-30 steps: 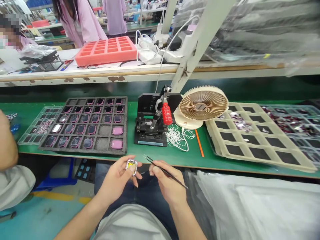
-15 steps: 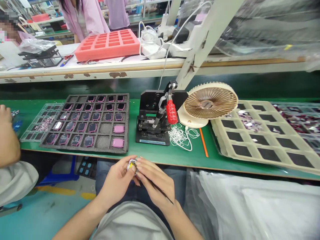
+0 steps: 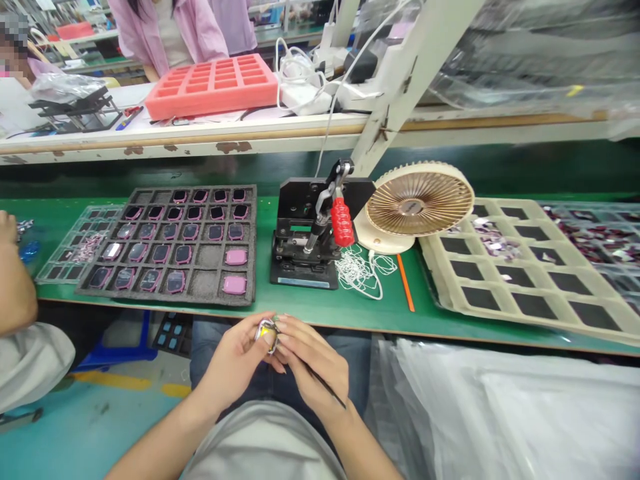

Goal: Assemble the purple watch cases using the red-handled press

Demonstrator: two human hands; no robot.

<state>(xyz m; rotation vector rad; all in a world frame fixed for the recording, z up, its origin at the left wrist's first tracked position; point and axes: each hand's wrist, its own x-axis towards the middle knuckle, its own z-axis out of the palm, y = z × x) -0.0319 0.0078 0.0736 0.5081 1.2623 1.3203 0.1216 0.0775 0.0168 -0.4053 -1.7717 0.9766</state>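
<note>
My left hand is closed around a small open smartwatch case, which has a shiny rim and a yellow part inside. My right hand meets it from the other side, fingertips at the case's edge. A thin black tool, like a pair of tweezers, lies along the right palm; its tip is hidden by the fingers. Both hands are over my lap, just in front of the bench edge. Beyond them a grey foam tray carries rows of purple-rimmed smartwatches, two of them turned purple side up.
A black toggle-clamp fixture with a red handle stands mid-bench. Right of it are a fan, a tangled white cord, an orange stick and a cream compartment tray. At the left edge, a co-worker's arm rests near the bench.
The smartwatch case has tilted so more of its yellow inside shows. My right fingertips have shifted slightly to its edge. The view has moved a little.
</note>
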